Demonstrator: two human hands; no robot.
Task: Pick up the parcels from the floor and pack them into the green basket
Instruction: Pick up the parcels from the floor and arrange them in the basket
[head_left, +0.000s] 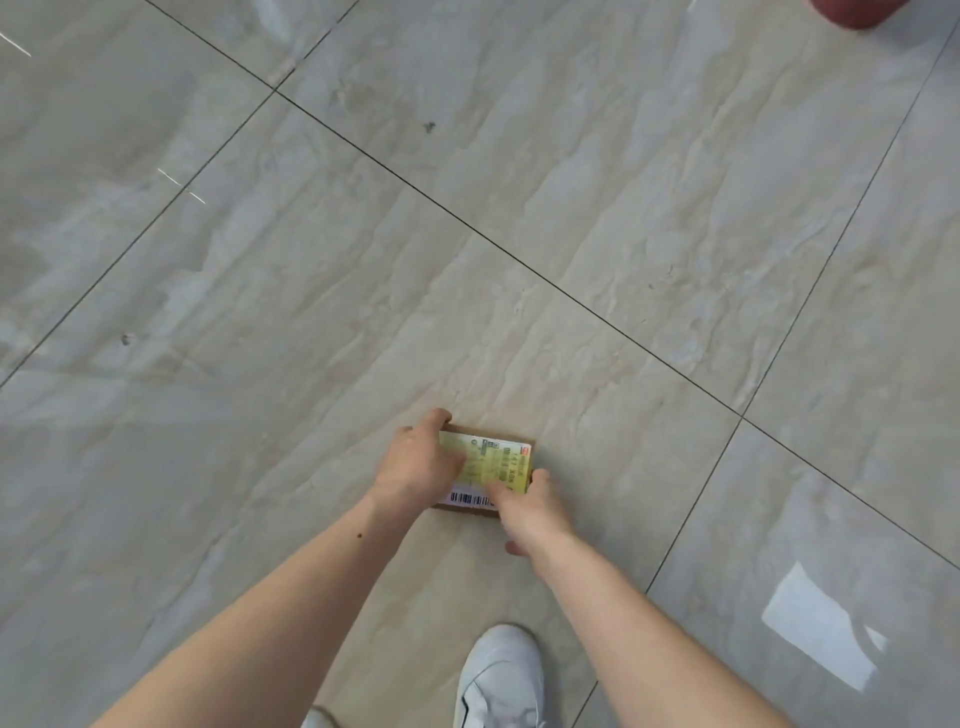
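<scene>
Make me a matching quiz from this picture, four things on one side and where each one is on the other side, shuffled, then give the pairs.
Things:
1. parcel
2. left hand
3. white shoe
4. red object

Places:
A. top right corner
B. bottom edge, between the forearms
C. gripped by both hands
D. on the parcel's left end

Pairs: 1-C, 2-D, 3-B, 4-A. The right hand grips the parcel's near right corner.

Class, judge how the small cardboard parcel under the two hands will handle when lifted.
The parcel looks flat and boxy, so probably stiff and unlikely to roll. It is small between the left hand and right hand, so likely light.
</scene>
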